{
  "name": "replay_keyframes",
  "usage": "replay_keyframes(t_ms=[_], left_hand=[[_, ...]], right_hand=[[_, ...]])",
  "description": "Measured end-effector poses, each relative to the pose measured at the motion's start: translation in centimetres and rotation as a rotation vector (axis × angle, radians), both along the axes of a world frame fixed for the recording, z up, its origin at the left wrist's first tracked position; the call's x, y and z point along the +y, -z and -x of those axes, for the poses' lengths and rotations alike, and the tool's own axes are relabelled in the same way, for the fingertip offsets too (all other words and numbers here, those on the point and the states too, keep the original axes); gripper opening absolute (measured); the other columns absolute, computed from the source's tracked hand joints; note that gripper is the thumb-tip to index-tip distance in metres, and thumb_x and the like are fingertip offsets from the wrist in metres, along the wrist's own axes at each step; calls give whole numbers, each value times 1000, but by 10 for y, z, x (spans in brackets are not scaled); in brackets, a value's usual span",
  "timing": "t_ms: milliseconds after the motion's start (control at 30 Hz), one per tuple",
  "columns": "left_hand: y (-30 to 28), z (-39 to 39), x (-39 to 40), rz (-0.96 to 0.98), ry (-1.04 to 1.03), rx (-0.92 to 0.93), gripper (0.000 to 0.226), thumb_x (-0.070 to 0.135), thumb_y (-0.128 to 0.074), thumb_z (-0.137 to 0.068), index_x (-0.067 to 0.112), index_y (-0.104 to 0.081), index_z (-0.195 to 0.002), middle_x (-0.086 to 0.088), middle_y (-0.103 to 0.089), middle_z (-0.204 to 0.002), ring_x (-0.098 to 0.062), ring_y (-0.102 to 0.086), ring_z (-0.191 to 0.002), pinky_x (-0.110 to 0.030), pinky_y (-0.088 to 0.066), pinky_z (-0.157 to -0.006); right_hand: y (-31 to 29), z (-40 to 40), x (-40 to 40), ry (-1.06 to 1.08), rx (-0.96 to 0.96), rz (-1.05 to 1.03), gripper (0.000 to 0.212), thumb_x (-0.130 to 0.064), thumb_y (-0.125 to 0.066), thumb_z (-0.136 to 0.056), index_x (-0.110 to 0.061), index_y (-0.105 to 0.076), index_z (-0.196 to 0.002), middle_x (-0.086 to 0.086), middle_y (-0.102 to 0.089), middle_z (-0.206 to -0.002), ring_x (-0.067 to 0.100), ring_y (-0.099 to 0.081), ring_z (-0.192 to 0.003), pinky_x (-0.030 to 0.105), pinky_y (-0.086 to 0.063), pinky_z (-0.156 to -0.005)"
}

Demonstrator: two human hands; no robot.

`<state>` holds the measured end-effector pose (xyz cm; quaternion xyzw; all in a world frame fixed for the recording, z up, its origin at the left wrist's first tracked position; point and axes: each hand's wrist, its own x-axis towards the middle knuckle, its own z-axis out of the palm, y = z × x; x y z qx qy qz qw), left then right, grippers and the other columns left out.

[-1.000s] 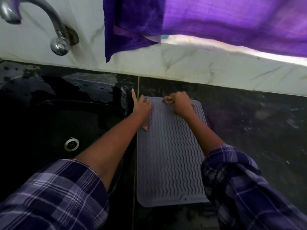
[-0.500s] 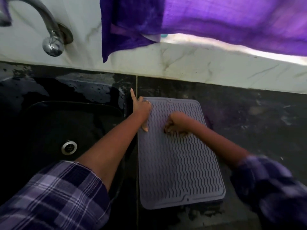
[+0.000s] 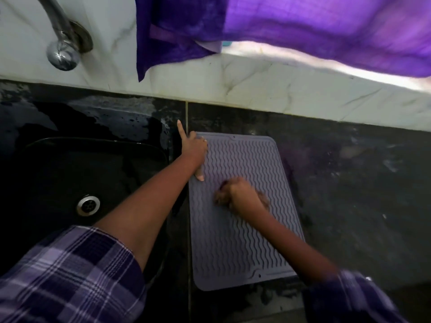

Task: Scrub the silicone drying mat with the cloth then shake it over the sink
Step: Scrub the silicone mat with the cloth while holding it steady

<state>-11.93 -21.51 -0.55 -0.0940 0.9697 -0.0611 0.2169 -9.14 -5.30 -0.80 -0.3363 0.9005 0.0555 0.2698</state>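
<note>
A grey silicone drying mat (image 3: 235, 248) with wavy ridges lies flat on the dark counter, just right of the sink. My left hand (image 3: 194, 149) presses down on the mat's far left corner, index finger pointing away, thumb lying along the left edge. My right hand (image 3: 241, 194) is curled into a fist over a small brownish cloth (image 3: 219, 198) and pushes it against the middle of the mat. Only blurred bits of the cloth show around the fist.
A black sink (image 3: 70, 183) with a metal drain (image 3: 88, 205) lies to the left, under a chrome tap (image 3: 61, 43). The dark stone counter (image 3: 349, 194) looks wet and smeared. Purple fabric (image 3: 303, 26) hangs over the white marble backsplash (image 3: 256, 89).
My right hand has dragged the cloth from the mat's far edge toward me to its middle. My left hand has stayed on the far left corner.
</note>
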Motion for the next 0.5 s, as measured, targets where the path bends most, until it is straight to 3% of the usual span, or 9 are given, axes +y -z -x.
replay_keyframes(t_ms=[100,167,233,300,400,500], left_hand=[[-4,-2,4,38,3,-64,64,45,-70,-81,19,-49,-135,0,-48,-139,-31,-29,-139,-77,6,-106],[-8,-2,7,38,0,-90,87,55,-78,-68,19,-45,-140,-2,-47,-141,-31,-28,-140,-78,8,-104],[-7,-1,5,52,-13,-87,90,56,-77,-68,20,-42,-143,-2,-46,-143,-30,-25,-142,-77,7,-105],[-4,1,5,59,-20,-73,77,53,-73,-75,22,-46,-140,0,-49,-141,-29,-27,-141,-77,10,-105],[-5,2,8,94,-18,-111,86,56,-78,-66,19,-47,-137,-1,-50,-140,-30,-28,-140,-78,20,-87],[-2,0,10,101,-4,-60,49,37,-64,-88,17,-53,-132,-2,-55,-132,-29,-33,-136,-77,9,-105]], right_hand=[[-30,11,3,34,-177,-116,24,-21,-62,-88,-12,-67,-110,10,-68,-112,25,-64,-101,36,-53,-87],[-48,51,-19,118,-176,-8,18,-21,-59,-90,-17,-69,-105,10,-72,-101,20,-68,-83,30,-56,-72],[-47,88,-39,184,45,175,21,-15,-58,-90,-14,-68,-108,13,-72,-102,25,-68,-89,34,-54,-79],[-31,101,-56,201,227,161,25,-17,-57,-90,-6,-67,-109,19,-70,-108,32,-65,-99,37,-51,-88],[-5,77,-58,225,256,81,30,-25,-56,-91,-3,-66,-110,20,-66,-116,33,-60,-109,39,-46,-97],[2,18,-13,126,150,131,24,-13,-57,-88,-6,-68,-109,16,-66,-118,32,-58,-111,38,-45,-97]])
